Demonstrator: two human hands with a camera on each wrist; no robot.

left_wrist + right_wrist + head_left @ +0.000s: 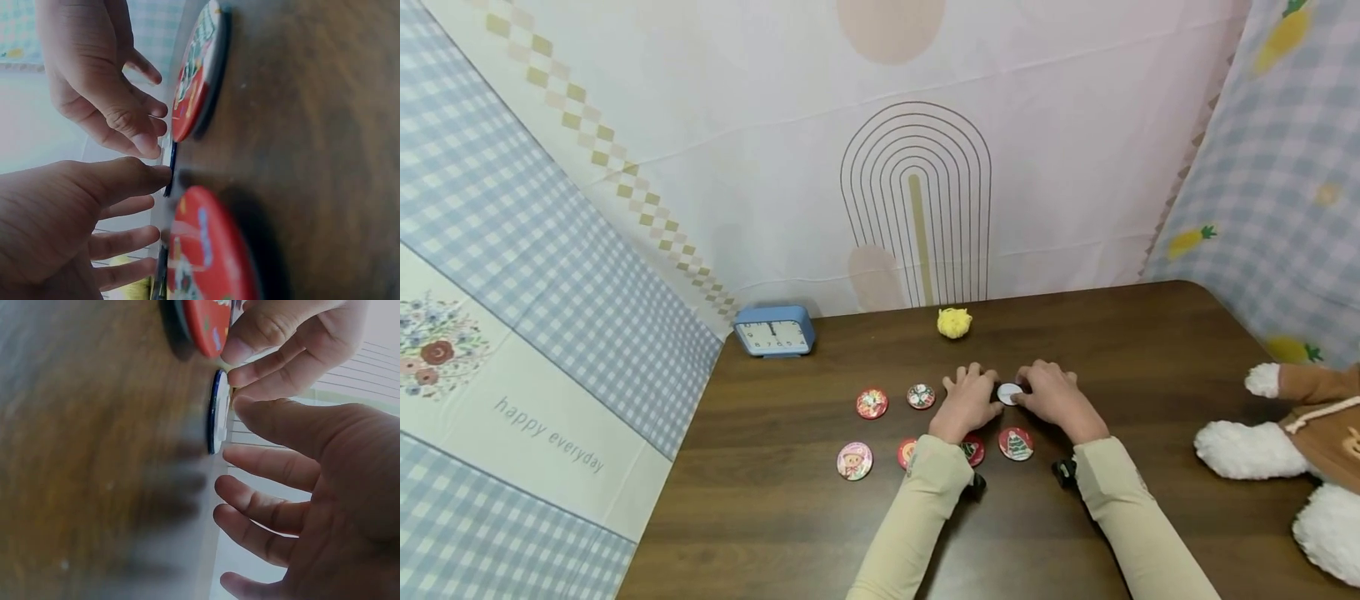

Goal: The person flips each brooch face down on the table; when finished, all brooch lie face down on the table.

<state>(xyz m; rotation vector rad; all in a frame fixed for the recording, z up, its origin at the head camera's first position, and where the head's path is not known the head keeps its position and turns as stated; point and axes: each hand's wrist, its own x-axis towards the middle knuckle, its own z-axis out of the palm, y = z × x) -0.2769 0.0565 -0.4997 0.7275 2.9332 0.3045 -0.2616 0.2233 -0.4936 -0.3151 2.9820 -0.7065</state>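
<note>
Left hand [970, 402] has its fingers spread and fairly straight, thumb touching the rim of the white disc [1005, 389], which lies on the counter [760, 533] between both thumbs. My right hand [1054, 400] has thumb and index at the disc's other side, remaining fingers spread; I can't tell whether they pinch it.

Going across from the left, the pink badge [854, 461] and the red badge [872, 403] sit well apart from the work, so I expect little trouble there. The orange badge [906, 452] is partly hidden by the left sleeve [936, 471], and a low elbow could drag it out of place. The dark red badge [973, 451], half covered by that wrist, runs the same risk.

The disc looks thin, so uneven pressure from two thumbs could make it skid or tip rather than lift. If it slips towards me, it would probably bump the tree badge [1016, 444] just below.
</note>
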